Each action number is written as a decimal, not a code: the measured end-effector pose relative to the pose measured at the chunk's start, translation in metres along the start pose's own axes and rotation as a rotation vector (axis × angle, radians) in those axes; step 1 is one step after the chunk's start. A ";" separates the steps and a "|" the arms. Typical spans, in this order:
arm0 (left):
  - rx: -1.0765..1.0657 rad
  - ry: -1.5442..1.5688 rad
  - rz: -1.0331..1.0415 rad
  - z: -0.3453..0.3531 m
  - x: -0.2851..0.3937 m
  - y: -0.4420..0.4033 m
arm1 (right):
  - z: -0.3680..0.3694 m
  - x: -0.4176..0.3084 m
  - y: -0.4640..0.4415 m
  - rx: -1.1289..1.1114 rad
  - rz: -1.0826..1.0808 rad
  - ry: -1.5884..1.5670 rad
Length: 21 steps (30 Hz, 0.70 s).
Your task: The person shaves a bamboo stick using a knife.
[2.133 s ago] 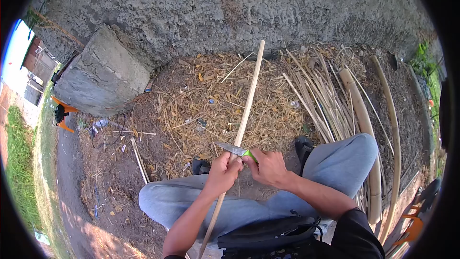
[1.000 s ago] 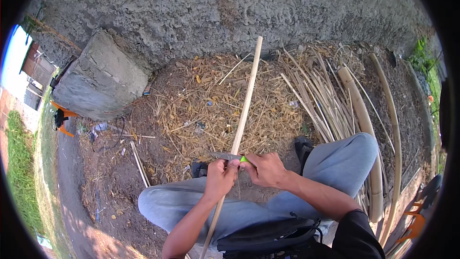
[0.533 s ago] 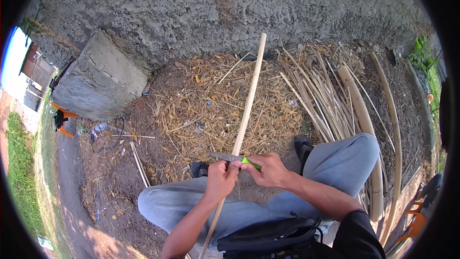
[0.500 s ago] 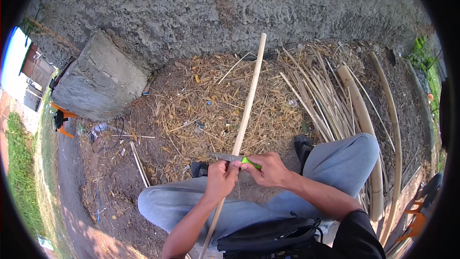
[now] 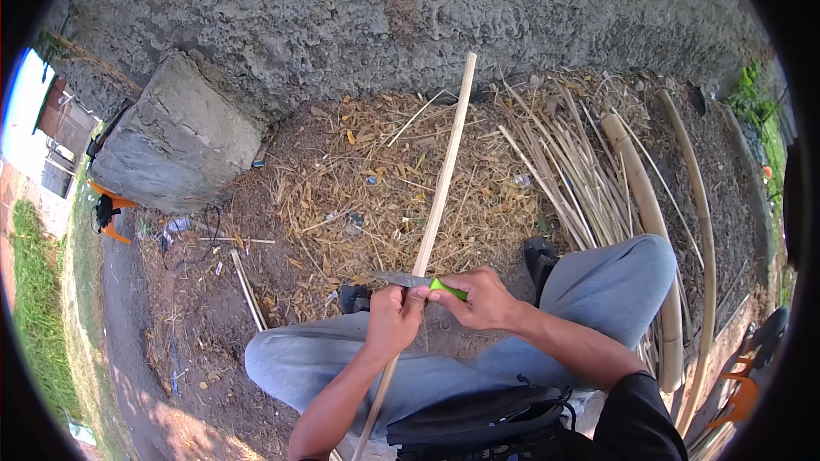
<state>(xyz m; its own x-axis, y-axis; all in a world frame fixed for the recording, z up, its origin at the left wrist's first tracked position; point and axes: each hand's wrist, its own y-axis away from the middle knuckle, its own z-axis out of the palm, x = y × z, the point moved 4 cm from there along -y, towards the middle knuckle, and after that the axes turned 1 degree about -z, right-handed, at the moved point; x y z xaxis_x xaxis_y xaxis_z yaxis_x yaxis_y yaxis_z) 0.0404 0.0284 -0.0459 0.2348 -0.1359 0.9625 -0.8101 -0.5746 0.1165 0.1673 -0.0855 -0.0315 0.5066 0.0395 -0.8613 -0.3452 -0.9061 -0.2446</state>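
Left fingers: the left hand grips the pale strip, lower center of the frame.
Right fingers: the right hand clasps the knife by its green handle.
Blade: lies across the strip.
Strip: slants from bottom center to upper center.
Thin sticks: bundled, right of center.

My left hand is closed in a grip. My right hand is curled tight just beside it.
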 end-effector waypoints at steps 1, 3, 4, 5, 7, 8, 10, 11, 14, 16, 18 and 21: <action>0.001 0.000 0.002 0.000 -0.002 -0.001 | 0.000 0.000 0.000 -0.002 0.003 -0.001; -0.010 -0.053 0.037 -0.001 -0.002 0.000 | -0.001 -0.001 0.000 0.004 -0.015 0.012; -0.011 -0.053 0.037 0.000 0.000 0.001 | -0.001 -0.002 0.000 0.011 -0.032 0.025; -0.014 -0.061 0.042 0.000 0.003 0.000 | -0.001 -0.002 0.000 0.011 -0.032 0.026; -0.018 -0.070 0.046 0.000 0.002 0.001 | -0.001 -0.002 0.000 0.024 -0.042 0.031; -0.007 -0.078 0.059 0.001 -0.002 0.000 | 0.000 -0.001 0.001 0.024 -0.041 0.031; 0.004 -0.086 0.073 0.000 -0.001 -0.001 | 0.001 0.003 0.001 0.012 -0.038 0.033; -0.022 -0.034 0.032 0.000 -0.001 -0.001 | 0.000 0.002 0.001 0.012 -0.037 0.034; -0.046 0.051 -0.042 0.001 0.005 -0.004 | -0.003 0.005 -0.001 -0.022 0.046 0.002; -0.042 0.087 -0.080 0.002 0.008 -0.003 | -0.001 0.010 -0.002 -0.094 0.121 -0.043; -0.040 0.064 -0.060 0.000 0.012 -0.001 | -0.001 0.012 -0.002 -0.099 0.123 -0.061; -0.042 0.075 -0.086 0.001 0.011 -0.002 | -0.001 0.012 -0.003 -0.128 0.154 -0.104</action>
<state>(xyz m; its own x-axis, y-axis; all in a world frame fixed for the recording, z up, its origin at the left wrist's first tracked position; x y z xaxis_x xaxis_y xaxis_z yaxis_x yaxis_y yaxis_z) 0.0448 0.0275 -0.0361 0.2646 -0.0259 0.9640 -0.8107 -0.5473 0.2078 0.1756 -0.0831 -0.0406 0.3689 -0.0661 -0.9271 -0.3057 -0.9506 -0.0539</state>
